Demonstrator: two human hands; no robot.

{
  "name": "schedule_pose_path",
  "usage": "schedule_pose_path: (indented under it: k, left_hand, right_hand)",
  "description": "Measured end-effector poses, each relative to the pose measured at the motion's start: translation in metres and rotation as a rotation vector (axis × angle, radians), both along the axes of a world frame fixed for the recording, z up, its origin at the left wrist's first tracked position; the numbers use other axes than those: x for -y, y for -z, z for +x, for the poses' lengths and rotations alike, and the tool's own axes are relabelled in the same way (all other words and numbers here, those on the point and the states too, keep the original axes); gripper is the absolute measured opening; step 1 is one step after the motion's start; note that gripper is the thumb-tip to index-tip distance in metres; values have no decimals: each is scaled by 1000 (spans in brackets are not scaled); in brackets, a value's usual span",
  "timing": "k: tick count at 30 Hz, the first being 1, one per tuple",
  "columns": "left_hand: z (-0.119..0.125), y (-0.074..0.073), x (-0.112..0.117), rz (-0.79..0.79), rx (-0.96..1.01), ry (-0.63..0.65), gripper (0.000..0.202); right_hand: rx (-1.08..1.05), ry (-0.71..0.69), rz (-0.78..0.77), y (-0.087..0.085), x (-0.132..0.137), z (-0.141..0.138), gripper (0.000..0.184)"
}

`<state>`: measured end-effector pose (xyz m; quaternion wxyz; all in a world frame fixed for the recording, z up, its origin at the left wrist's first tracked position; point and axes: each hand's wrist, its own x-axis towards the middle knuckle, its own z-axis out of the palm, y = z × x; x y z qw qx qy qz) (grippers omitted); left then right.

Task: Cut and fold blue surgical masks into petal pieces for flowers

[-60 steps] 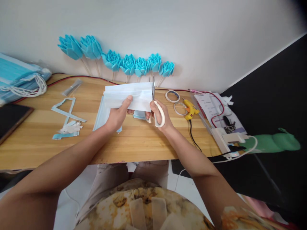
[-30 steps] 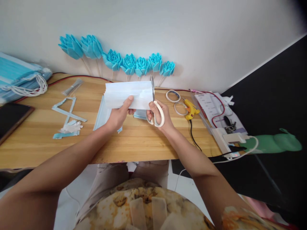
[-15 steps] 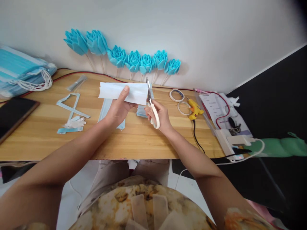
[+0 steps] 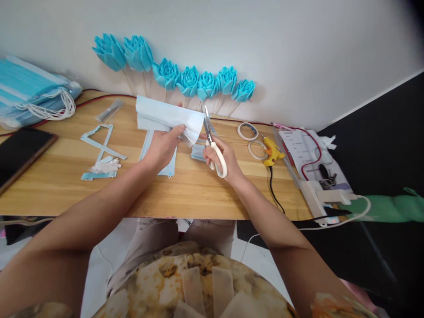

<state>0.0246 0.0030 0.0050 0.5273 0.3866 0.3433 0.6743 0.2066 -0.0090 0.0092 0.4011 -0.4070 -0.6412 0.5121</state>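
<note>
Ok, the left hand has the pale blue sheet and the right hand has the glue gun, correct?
No: in the head view the right hand holds scissors; the glue gun lies on the table. The left hand does have the pale blue sheet.

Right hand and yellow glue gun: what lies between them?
In the head view: bare wooden tabletop past the right hand, then a thin white ring, seemingly touching the yellow glue gun.

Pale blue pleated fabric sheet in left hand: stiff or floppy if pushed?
Probably flexible: the pale blue pleated fabric sheet curls at its lower right corner. Likely light: only the left hand appears to support it. It may hold some shape; its left end juts out with little droop.
</note>
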Motion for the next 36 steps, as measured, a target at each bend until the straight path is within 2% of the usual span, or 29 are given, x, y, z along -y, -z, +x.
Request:
schedule_pose_path:
  k: [3,7,14,23,27,29,33,34,35,36]
  left_hand:
    - [-1,-4,-2,50,9,-44,14]
    - [-4,-3,-7,99,-39,-104,17]
    - [-17,0,-17,109,-221,-176,44]
    - [-28,-3,-19,125,-269,-108,34]
    - [-32,-1,-22,114,-228,-146,32]
    - [-36,0,-27,113,-236,-199,32]
    - [-45,1,-38,132,-178,-364,31]
    - [-46,1,-39,132,-161,-381,29]
    - [-45,0,-38,130,-158,-372,26]
    - [-43,-1,-36,121,-170,-334,24]
  right_hand:
    - [11,-87,-27,-2,0,3,59]
    - [22,-127,-56,-1,-1,3,66]
    - [22,-225,-70,2,-4,3,72]
    - [74,-223,-61,2,-4,3,73]
    - [75,-230,-80,0,-3,5,70]
    - [71,-310,-135,-2,-4,10,69]
    - [-67,-636,-218,-4,-5,21,62]
    - [-146,-647,-188,-4,-5,22,59]
    - [-225,-597,-141,-4,-6,22,56]
    - [-285,-485,-94,-4,-8,21,52]
